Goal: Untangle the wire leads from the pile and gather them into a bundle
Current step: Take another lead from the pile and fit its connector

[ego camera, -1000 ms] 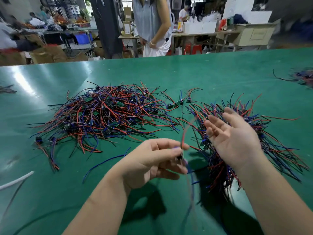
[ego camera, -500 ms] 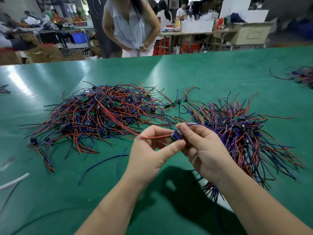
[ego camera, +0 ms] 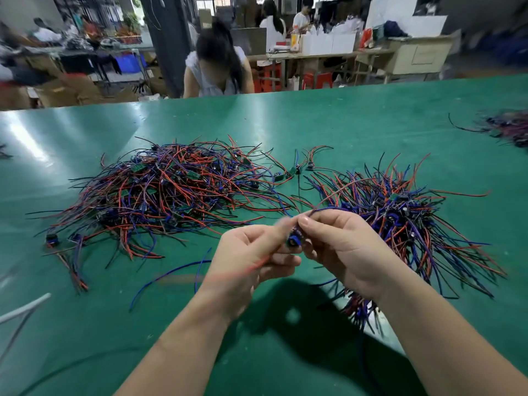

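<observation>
Left of the blue connector, the tangled pile is sprawling. The left hand and right hand are both pinching that connector, its blurred red lead apparently crossing the left fingers. Right of it, the gathered bundle is fanning out.

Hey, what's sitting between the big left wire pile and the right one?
In the head view, a few stray leads lie there on the green table.

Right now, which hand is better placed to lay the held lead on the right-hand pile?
Probably the right hand: it pinches the lead at its blue connector and lies beside the right-hand pile, while the left hand, also gripping the lead, sits nearer the left pile.
</observation>
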Available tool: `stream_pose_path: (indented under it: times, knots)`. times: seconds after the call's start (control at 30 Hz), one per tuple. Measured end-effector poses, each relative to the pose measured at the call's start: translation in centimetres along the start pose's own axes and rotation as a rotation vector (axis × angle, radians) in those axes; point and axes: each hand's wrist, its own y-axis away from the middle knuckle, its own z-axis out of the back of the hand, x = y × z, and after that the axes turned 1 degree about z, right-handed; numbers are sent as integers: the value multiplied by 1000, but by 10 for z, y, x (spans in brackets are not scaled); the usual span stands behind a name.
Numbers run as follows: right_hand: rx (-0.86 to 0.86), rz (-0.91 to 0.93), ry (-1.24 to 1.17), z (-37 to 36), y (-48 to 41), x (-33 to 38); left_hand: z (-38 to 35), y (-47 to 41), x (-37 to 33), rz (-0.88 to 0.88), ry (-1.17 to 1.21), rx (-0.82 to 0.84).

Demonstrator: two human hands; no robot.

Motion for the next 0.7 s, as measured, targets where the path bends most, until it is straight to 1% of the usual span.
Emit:
stream_pose_path:
  times: [0.07, 0.13, 0.33, 0.4, 0.47, 0.6, 0.7]
  knots:
    - [-23, 5, 143, 2, 0, -3, 0, 1, 2, -23, -63, -16]
    - [-75, 9, 237, 2, -2, -7, 1, 1, 6, -10, -88, -27]
    - [-176, 42, 287, 3, -4, -7, -8, 0, 11, 1, -101, -30]
    - [-223, 56, 260, 5, -5, -4, -9, 0, 12, 1, -112, -11]
    - [-306, 79, 205, 9, -7, 4, -12, 2, 15, 18, -155, 35]
    - [-463, 148, 25, 25, -10, 21, -22, 7, 27, 72, -219, 150]
    - [-511, 134, -103, 34, -12, 25, -24, 9, 30, 111, -240, 207]
